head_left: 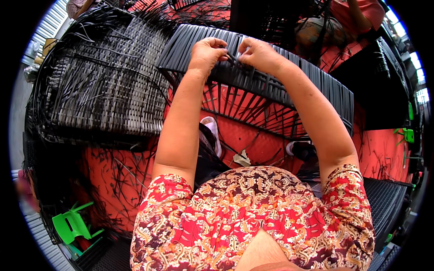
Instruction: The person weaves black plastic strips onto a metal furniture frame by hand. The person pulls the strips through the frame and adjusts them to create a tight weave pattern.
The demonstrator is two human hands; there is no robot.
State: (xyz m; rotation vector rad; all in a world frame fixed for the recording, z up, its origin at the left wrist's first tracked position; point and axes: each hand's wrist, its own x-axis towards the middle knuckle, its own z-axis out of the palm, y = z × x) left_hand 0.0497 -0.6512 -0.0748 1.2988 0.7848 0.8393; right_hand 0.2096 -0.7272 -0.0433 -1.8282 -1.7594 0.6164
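Note:
In front of me stands a long frame point(312, 83) closely wrapped in flat black wicker strips. Below its wrapped top, spaced strands run down over an open side. My left hand point(208, 55) is closed, thumb and fingers pinching a thin black strip point(231, 57) at the frame's top. Just to the right, my right hand point(260, 55) pinches the same strip, its fingers bent down against the wrapping. The strip spans the small gap between both hands. What lies under the fingertips is partly hidden.
A grey-and-black woven panel point(113, 77) with loose strand ends lies at left. Strip scraps litter the red floor point(235, 135) around my feet. A green plastic stool point(72, 226) is at lower left. Another person point(357, 18) sits at the far right, near dark woven pieces point(375, 86).

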